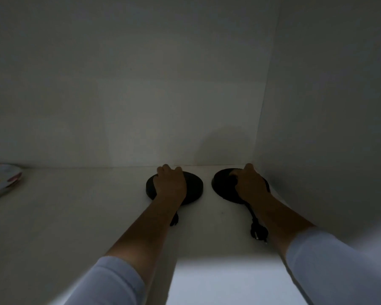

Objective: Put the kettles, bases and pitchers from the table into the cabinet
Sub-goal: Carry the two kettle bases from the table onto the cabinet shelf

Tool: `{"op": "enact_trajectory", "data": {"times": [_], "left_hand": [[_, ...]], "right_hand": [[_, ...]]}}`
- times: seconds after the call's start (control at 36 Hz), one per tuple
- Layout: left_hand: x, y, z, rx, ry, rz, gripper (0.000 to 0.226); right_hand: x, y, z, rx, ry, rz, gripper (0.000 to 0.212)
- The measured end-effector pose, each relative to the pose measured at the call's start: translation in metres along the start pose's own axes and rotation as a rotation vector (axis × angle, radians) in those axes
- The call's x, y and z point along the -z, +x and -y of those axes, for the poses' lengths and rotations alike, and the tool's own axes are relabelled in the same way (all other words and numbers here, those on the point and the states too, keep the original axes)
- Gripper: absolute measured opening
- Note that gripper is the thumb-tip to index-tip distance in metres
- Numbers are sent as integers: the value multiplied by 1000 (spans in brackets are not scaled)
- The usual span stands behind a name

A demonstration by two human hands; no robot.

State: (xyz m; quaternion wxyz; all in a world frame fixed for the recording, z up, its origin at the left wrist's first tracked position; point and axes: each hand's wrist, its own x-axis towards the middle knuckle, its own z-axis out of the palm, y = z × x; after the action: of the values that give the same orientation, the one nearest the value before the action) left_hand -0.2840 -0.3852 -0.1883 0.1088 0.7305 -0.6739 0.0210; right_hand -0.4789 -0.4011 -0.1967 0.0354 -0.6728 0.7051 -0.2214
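Hands (171,183) (249,183) curled on two black bases (194,186) (222,183)

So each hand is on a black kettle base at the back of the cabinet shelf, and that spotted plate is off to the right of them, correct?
Not quite. In the head view the spotted plate lies at the shelf's far left, not the right. The rest holds: the left hand and right hand each rest on a black kettle base at the back of the cabinet shelf.
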Motion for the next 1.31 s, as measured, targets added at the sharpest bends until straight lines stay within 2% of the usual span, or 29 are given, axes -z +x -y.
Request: {"op": "enact_trajectory", "data": {"times": [0.17,0.31,0.36,0.5,0.58,0.75,0.92,1.14,1.31], "left_hand": [[-4,9,-4,-17,-236,-121,28],[5,2,-6,3,-410,-133,36],[14,-6,-7,15,-467,-118,38],[35,-28,-8,63,-799,-179,44],[52,-52,-9,78,-971,-211,50],[90,-127,4,51,-1152,-239,47],[96,-207,32,39,-1350,-248,41],[88,-279,72,45,-1318,-202,42],[104,-327,101,33,-1222,-304,47]], "right_hand": [[-7,9,-10,81,41,22,44],[0,3,-3,44,83,1,47],[5,-3,5,18,166,-37,48],[31,-30,36,-87,499,-78,50],[51,-59,59,-117,590,-104,49],[81,-143,99,-133,809,-211,45],[63,-230,112,-202,1079,-271,40],[58,-313,128,-203,1082,-240,42],[63,-346,148,-146,1081,-198,44]]}}
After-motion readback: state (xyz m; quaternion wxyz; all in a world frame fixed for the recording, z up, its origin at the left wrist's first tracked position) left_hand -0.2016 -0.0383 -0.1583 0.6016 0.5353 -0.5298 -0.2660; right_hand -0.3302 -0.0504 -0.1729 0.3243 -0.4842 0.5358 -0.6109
